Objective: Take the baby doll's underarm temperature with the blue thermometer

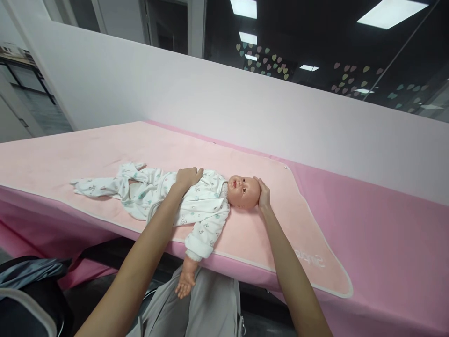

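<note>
A baby doll (244,192) lies on its back across the table, its head to the right and its legs to the left. It wears a white printed outfit (201,201), with the trouser legs spread loosely to the left. My left hand (189,178) rests on the doll's torso, fingers curled over its far side and partly hidden. Cupped round the crown of the doll's head is my right hand (264,193). One doll arm (187,276) hangs over the table's near edge, its palm showing.
A peach mat (252,243) with a white border lies over the pink table cover (386,234). Behind stands a white wall (228,107) below a dark window with heart stickers. My legs (213,304) are against the near edge; a dark bag-like item (31,299) is at lower left.
</note>
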{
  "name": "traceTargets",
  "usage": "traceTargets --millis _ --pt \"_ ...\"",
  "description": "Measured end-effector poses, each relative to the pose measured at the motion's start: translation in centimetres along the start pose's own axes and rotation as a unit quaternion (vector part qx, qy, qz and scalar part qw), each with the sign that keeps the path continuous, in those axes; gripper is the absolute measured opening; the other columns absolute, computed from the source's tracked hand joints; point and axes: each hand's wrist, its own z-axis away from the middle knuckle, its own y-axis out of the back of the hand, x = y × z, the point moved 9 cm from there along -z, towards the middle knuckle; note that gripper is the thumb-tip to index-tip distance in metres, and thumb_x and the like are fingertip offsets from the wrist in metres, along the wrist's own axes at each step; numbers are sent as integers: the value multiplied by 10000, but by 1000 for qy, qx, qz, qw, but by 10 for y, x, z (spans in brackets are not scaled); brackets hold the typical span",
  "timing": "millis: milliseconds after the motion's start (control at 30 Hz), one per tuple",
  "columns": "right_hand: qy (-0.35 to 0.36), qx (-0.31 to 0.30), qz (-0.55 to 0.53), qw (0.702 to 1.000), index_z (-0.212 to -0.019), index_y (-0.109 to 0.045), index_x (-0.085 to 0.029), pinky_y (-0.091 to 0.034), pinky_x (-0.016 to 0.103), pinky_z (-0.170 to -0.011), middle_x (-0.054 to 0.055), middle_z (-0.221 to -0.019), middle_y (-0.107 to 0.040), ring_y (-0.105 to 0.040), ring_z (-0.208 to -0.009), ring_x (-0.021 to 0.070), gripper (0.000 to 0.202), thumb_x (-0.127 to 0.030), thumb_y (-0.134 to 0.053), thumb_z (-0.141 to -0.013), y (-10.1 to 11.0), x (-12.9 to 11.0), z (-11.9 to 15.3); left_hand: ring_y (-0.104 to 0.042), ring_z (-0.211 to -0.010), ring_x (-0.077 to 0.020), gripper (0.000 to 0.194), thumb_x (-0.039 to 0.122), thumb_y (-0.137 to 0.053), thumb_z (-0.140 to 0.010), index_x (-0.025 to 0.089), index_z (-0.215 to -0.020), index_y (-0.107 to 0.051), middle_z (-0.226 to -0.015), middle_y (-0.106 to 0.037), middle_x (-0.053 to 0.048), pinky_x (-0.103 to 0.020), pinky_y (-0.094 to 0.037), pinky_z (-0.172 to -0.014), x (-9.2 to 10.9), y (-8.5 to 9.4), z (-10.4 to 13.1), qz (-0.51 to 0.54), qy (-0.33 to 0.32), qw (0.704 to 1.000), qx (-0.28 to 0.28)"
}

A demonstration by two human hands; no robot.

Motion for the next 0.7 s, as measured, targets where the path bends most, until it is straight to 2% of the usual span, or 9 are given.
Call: traceTargets --millis 200,367,500,633,700 --pt "-23 -21 16 999 -762 -630 -191 -505 357 -849 11 -809 -698 -634 -878 209 232 -417 -628 -711 -4 -2 2 -610 -992 -306 569 440 -167 -895 109 -1037 -608 -1053 -668 -178 -377 -407 -815 0 1 1 4 1 1000 -2" --pt "30 43 39 998 -789 -645 -189 -478 335 -895 7 -879 -701 -612 -946 193 202 -354 -672 -675 7 -14 2 -604 -1010 -300 565 426 -168 -896 108 -1054 -607 -1072 -663 -175 -377 -397 -832 1 1 1 5 -2 1000 1" --pt "2 -4 54 999 -764 -666 -160 -487 357 -871 44 -859 -710 -628 -894 215 244 -391 -656 -689 -1 -12 4 -606 -1011 -295 582 441 -162 -894 106 -1050 -612 -1066 -665 -175 -377 -389 -846 1 2 2 6 -1 1000 3" --pt "26 16 48 998 -763 -659 -172 -487 338 -871 25 -879 -708 -621 -913 201 226 -369 -688 -655 2 -18 5 -604 -1011 -307 598 452 -155 -891 95 -1046 -610 -1058 -665 -182 -386 -390 -841 1 2 2 7 -1 1000 5" --pt "1 -10 51 999 -750 -657 -166 -495 359 -852 44 -859 -710 -633 -878 213 255 -411 -662 -679 -1 -13 4 -604 -1011 -307 586 441 -159 -891 97 -1045 -608 -1058 -665 -181 -388 -391 -838 2 2 1 7 -3 1000 5"
